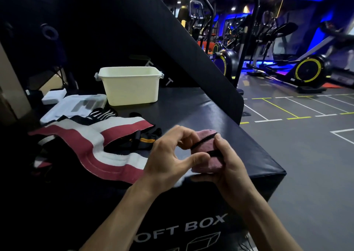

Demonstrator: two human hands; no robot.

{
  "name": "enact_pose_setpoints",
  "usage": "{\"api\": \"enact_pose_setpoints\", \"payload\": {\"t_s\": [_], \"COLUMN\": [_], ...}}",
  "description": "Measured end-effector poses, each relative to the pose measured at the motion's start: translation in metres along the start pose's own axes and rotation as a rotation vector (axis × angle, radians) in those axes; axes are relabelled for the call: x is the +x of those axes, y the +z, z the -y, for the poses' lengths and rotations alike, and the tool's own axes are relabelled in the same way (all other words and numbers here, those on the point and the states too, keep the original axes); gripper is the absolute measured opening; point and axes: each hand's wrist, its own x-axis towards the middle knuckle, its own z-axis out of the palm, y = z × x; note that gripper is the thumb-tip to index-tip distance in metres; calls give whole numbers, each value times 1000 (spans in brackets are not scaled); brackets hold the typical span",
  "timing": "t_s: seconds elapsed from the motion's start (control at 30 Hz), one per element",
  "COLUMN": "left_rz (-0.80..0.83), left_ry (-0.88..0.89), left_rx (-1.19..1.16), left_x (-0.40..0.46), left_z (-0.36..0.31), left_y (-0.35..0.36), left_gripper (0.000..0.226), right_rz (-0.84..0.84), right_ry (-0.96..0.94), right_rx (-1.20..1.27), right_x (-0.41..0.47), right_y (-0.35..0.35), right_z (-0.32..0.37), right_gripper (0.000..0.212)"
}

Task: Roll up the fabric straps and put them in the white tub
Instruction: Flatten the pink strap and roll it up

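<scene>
Near edge of a black padded box (220,116), marked "SOFT BOX" on its front: a rolled pink strap (206,156), held up just above the surface between both hands. Right hand (228,166) curled round the roll from the right, thumb on a black elastic loop (204,140) stretched across it. Left hand (170,155) pinching the roll's left end, thumb beneath, fingers hooked over the top. Unrolled red-and-white straps (107,145) spread flat on the left, lying over a black strap with an orange stripe (146,140). White tub (131,87) upright farther back, well apart from the hands, contents hidden. Clear plastic case (76,105) just left of the tub. Exercise machines (306,70) on the gym floor beyond.
</scene>
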Motion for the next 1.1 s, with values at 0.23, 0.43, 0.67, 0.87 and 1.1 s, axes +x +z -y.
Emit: {"api": "enact_pose_setpoints", "payload": {"t_s": [0.23,0.43,0.67,0.87,1.1], "left_rz": [79,77,-52,-69,-215], "left_ry": [3,7,-50,-210,-209], "left_rx": [47,60,-78,-257,-229], "left_x": [1,-4,-17,-33,-53], "left_z": [-1,-1,0,-8,-11], "left_y": [-4,-9,-32,-60,-84], "left_gripper": [32,23,32,52,44], "right_rz": [-93,-94,-15,237,260], "right_ry": [-126,-167,-147,4,64], "right_rx": [-186,-231,-120,248,262], "right_x": [-1,-1,-5,-11,-14], "right_y": [5,15,42,64,104], "right_z": [3,-2,1,0,-16], "right_gripper": [26,31,57,43,49]}}
